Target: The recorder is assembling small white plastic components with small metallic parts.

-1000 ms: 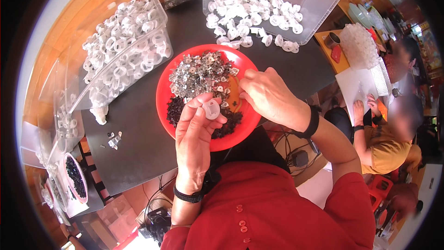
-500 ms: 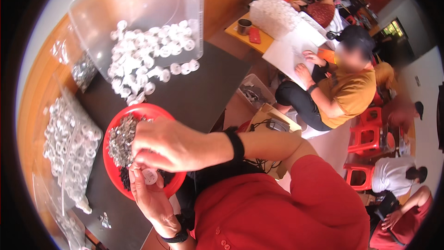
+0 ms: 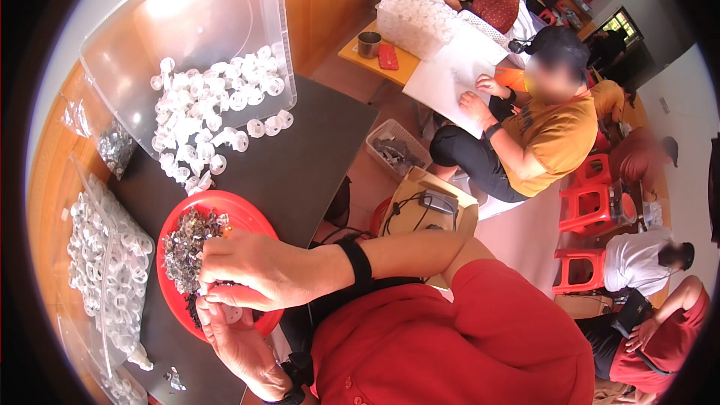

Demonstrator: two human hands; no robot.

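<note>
A red bowl (image 3: 251,210) sits on the dark table, with a heap of small shiny silvery pieces (image 3: 187,251) and some black bits (image 3: 192,309) in it. Over the bowl, my right hand (image 3: 259,266) is closed, thumb and fingers pinched together; what they hold is too small or hidden. Just below it, my left hand (image 3: 238,341) is curled around a small white round plastic part (image 3: 235,315), mostly covered by fingers. The fingertips of both hands meet near this part. Many similar white parts (image 3: 202,109) spill from a tipped clear plastic bin (image 3: 127,45) beyond the bowl.
A clear bag of white rings (image 3: 112,270) lies at the left, and a smaller bag of silvery pieces (image 3: 115,148) behind it. Right of the table are a basket (image 3: 397,146), a cardboard box (image 3: 465,214), a co-worker in yellow (image 3: 555,135) and red stools (image 3: 581,206).
The view has shifted, so the table and bin sit farther left. My right hand has come down over the white part, which is now more hidden. Both hands remain close together at the bowl.
</note>
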